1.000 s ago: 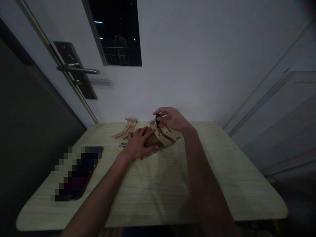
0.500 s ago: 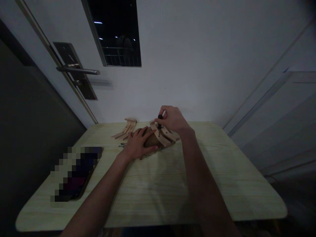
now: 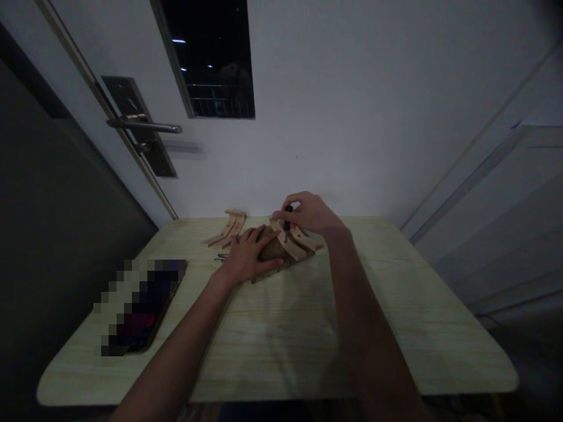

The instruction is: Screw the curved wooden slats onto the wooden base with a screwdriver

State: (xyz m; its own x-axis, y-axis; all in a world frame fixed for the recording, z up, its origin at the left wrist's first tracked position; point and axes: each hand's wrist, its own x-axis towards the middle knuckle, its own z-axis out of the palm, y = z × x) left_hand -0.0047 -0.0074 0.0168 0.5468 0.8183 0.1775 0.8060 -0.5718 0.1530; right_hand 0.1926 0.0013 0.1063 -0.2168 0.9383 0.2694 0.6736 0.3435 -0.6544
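My left hand (image 3: 248, 256) lies with spread fingers on a brown rough-surfaced piece (image 3: 271, 251), pressing it against the table. Pale curved wooden strips (image 3: 294, 249) cross the right part of that piece. In my right hand (image 3: 311, 212) is a small screwdriver (image 3: 288, 218) with a black handle, held nearly upright. Its tip points down at the nearer strip, at what looks like a screw (image 3: 285, 238); the exact contact is too small to make out. Left of my left hand, several screws (image 3: 220, 257) lie on the table, partly hidden by the hand.
Two more curved wooden strips (image 3: 233, 227) rest at the back left of the table (image 3: 272, 340). A phone-like device (image 3: 149, 310), partly blurred out, lies at the left. Behind the table stands a white door with a metal handle (image 3: 145, 126) and a dark window (image 3: 211, 58).
The view has shifted slightly. My right hand's fingers have changed position around the screwdriver handle, which stays over the same strip. My left hand keeps its place on the brown piece.
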